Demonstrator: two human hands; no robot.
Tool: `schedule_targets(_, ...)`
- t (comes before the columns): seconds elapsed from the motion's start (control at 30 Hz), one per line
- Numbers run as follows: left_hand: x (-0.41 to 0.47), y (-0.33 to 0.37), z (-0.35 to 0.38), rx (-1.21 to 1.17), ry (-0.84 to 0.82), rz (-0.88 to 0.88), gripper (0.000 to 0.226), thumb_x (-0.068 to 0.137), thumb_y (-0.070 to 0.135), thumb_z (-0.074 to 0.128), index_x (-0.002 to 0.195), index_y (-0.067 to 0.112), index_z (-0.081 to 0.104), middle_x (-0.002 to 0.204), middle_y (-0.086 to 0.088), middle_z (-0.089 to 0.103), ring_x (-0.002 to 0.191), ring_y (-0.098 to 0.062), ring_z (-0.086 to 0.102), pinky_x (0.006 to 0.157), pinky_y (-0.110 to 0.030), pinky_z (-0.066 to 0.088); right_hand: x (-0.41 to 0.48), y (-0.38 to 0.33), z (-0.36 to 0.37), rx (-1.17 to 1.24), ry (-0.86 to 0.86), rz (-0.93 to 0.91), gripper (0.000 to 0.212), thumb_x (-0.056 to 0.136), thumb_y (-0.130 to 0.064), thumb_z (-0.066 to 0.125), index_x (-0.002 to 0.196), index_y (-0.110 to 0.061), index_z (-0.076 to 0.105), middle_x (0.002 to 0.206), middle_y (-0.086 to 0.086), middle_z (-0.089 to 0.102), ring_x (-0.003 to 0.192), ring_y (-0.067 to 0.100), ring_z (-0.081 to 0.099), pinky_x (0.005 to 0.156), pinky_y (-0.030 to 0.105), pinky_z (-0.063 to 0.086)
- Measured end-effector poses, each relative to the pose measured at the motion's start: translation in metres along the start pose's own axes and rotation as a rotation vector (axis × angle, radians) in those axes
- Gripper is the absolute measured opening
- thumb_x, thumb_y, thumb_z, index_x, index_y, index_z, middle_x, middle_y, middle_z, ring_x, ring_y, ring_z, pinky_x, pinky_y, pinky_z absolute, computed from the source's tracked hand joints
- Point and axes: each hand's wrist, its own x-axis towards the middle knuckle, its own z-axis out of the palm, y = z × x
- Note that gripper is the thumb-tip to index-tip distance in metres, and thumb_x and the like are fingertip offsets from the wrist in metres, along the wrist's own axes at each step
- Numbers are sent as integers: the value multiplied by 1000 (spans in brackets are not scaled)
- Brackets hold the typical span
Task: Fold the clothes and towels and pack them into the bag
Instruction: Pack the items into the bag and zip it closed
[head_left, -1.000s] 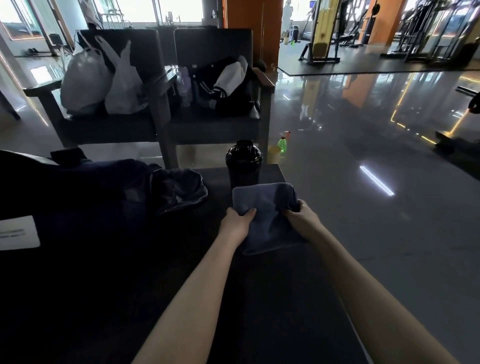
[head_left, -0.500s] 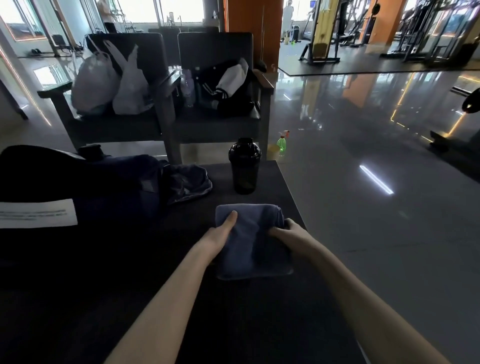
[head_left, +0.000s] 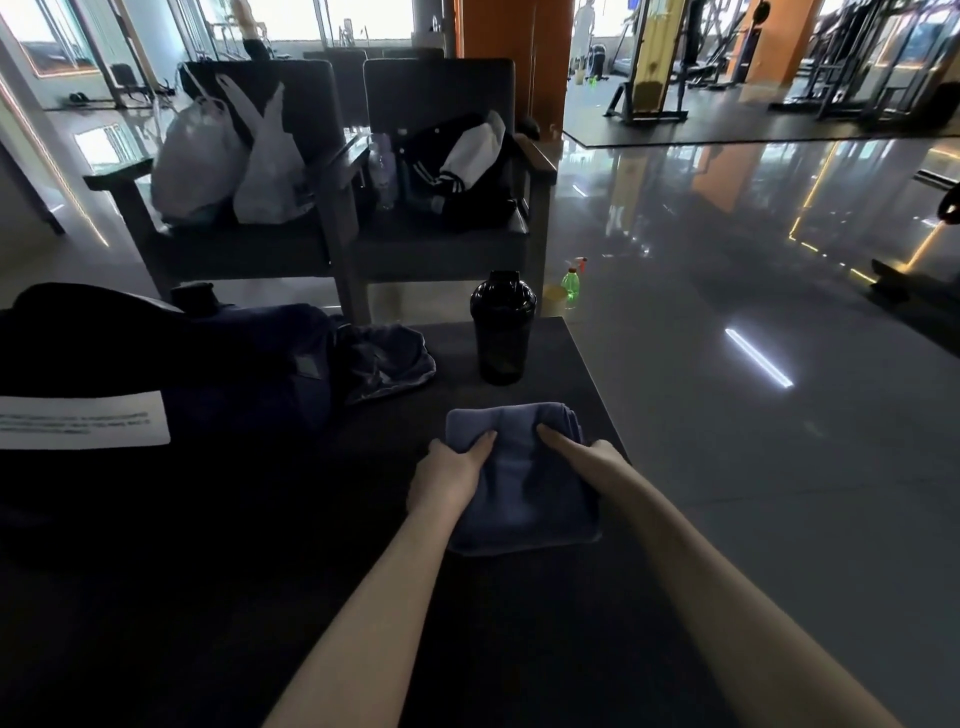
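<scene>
A folded blue towel (head_left: 522, 493) lies flat on the dark table (head_left: 519, 639), near its right edge. My left hand (head_left: 449, 475) grips the towel's left side, thumb on top. At the towel's right side my right hand (head_left: 584, 457) holds on the same way, its thumb pointing toward the far fold. A dark navy bag (head_left: 218, 364) lies at the left of the table with a white paper label (head_left: 78, 421) in front of it. A second, crumpled blue cloth (head_left: 387, 361) sits against the bag's right end.
A black shaker bottle (head_left: 503, 327) stands upright just beyond the towel. Behind the table are two dark chairs (head_left: 441, 244), one with white plastic bags (head_left: 228, 166), one with a black jacket. A green spray bottle (head_left: 571, 283) stands on the glossy floor.
The towel, held up near the bottle a second ago, has come down flat on the table closer to me. Both thumbs have slid inward over its top.
</scene>
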Motion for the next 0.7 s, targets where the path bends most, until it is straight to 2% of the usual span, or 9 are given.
schedule_targets(0.03,2,-1,0,0,-7,4,72,79,72,49,118,12,52,97,-1,60,81,-19,57,72,-33,46,0,0,0,25,-29,15,60,76,-52,71,104,0,59,80,2,61,69,9,58,43,17,42)
schedule_targets(0.17,8,-3,-3,46,-25,36,70,77,76,45,112,16,57,93,0,65,77,-16,61,64,-31,46,6,2,6,101,-63,-9,48,79,-45,72,101,-3,62,80,1,65,70,9,60,50,18,43)
schedule_targets(0.33,14,-7,-6,54,-20,35,65,80,72,42,110,17,58,87,1,63,71,-14,59,54,-26,40,15,6,14,103,-22,-172,41,75,-38,77,97,-8,62,95,8,70,84,15,66,68,26,51)
schedule_targets(0.47,21,-17,-6,7,-23,63,65,81,71,45,113,16,58,89,3,64,74,-10,60,56,-26,41,18,4,16,152,-77,-196,34,77,-32,76,99,-14,57,94,3,68,82,12,66,62,21,49)
schedule_targets(0.6,16,-18,-5,-32,-11,57,59,85,65,48,114,13,51,81,9,54,70,-6,52,59,-25,40,16,4,14,181,-137,-162,43,76,-30,77,109,-15,56,101,3,68,87,13,68,64,22,52)
schedule_targets(0.7,10,-14,-13,-111,-45,16,60,85,65,50,115,13,52,86,8,55,76,-10,53,68,-28,43,6,-4,11,147,-199,-139,64,64,-37,84,116,-15,55,107,5,69,95,17,68,75,30,56)
